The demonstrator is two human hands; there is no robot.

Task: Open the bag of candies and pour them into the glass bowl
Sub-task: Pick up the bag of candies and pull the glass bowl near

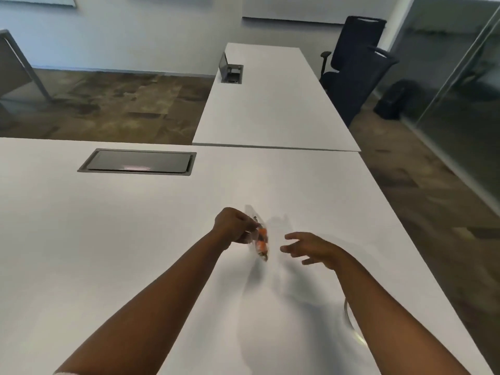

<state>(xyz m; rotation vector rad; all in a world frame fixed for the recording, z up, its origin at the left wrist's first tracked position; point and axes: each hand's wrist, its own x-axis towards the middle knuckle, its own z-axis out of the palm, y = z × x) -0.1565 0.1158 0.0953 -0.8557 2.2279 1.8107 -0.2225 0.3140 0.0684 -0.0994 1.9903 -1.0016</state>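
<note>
A small clear plastic bag of candies [260,238], with orange pieces showing inside, hangs above the white table [113,239]. My left hand [234,225] is shut on its upper edge. My right hand [311,249] hovers just to the right of the bag with fingers spread, not touching it. Only a curved piece of the glass bowl's rim [351,323] shows, near the table's right front, mostly hidden under my right forearm.
A grey cable hatch [138,161] is set into the table at the back left. A second white table [270,98] adjoins behind, with an open cable box [231,73]. Two dark office chairs [354,66] stand at its right, near a glass wall.
</note>
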